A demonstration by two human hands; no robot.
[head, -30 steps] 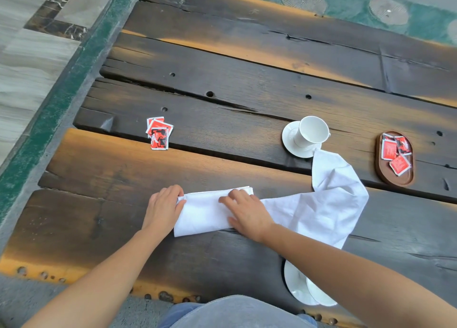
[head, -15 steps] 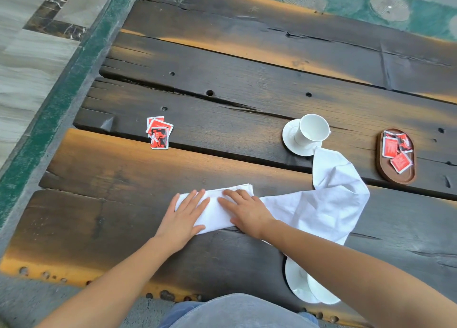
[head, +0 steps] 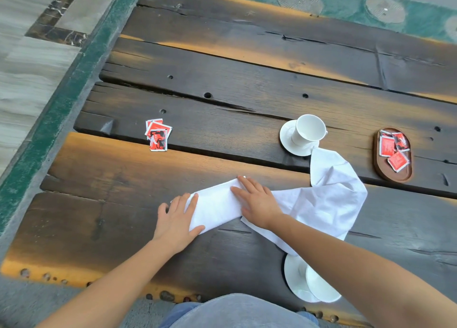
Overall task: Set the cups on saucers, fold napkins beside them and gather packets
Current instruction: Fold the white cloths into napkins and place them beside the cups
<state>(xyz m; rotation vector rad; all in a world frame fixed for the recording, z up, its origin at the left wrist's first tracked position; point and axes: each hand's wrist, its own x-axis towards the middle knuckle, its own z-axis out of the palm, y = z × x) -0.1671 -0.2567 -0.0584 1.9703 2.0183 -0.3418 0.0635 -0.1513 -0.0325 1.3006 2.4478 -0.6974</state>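
a: what's furthest left on the plank table (head: 247, 80)?
b: a small heap of loose packets (head: 158, 134), red and white, well apart from everything else.
a: and the hands?
b: the left hand (head: 176, 219) lies flat with straight fingers, pressing the left end of the folded napkin (head: 217, 204). the right hand (head: 257, 204) lies flat too, fingers spread on the napkin's right end. neither grips anything. they're apart, with the fold between them.
a: right of that?
b: loose white cloth (head: 331, 194) bunches out from under the right wrist. i cannot tell whether it's the same napkin or a second one. its far tip touches the far saucer (head: 286, 139), which carries the far cup (head: 309, 129).
a: closer in?
b: the near cup (head: 319, 288) sits on the near saucer (head: 294, 275) at the table's near edge, partly hidden by the right forearm.
a: far right?
b: an oval wooden tray (head: 405, 174) holding the tray packets (head: 393, 149), also red.
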